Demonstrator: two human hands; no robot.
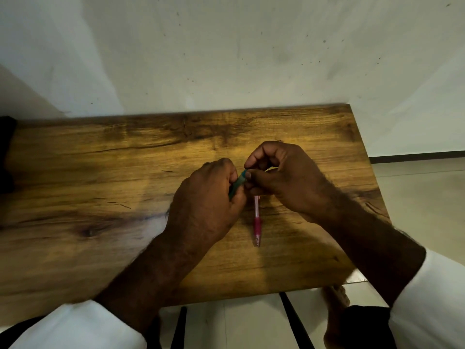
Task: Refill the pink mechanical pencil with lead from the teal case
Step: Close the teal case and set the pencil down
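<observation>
My left hand (206,197) is closed around the teal lead case (238,183), which pokes out slanted between its thumb and fingers. My right hand (279,177) pinches the upper end of that case with thumb and forefinger. The pink mechanical pencil (257,220) lies on the wooden table (100,172) just below both hands, pointing toward me, its upper end hidden under my right hand. Neither hand touches the pencil. No lead is visible.
The table's right edge (367,172) runs close to my right forearm and its near edge is below my wrists. A pale wall stands behind the table. Black table legs (294,321) and a bare foot (337,321) show beneath.
</observation>
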